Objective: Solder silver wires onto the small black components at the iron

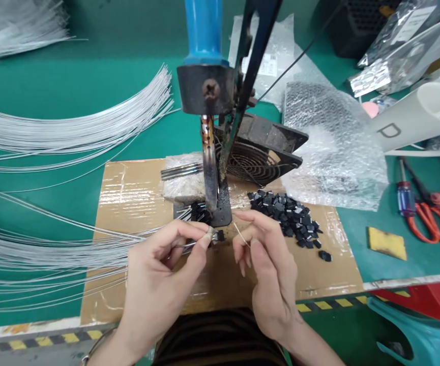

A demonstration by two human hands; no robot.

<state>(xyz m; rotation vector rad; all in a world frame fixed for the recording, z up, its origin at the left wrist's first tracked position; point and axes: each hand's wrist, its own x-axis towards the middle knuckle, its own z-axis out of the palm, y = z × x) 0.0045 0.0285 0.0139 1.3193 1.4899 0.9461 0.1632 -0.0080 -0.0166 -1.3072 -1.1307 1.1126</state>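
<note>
My left hand (166,269) is pinched shut on a small black component (218,235) with thin white wires running off to the left. My right hand (267,264) is closed in a pinch on a thin strand of solder wire (241,234), held just right of the component. Both hands sit right below the tip of a mounted soldering iron (209,162) with a blue handle. A pile of small black components (286,213) lies on the taped cardboard mat (128,203) to the right of the iron.
Bundles of white wires (70,127) fan across the green bench at left. A black fan (261,152) stands behind the iron, bubble wrap (330,147) to its right. Red-handled scissors (429,223), a screwdriver (406,195) and a yellow sponge (386,243) lie at right.
</note>
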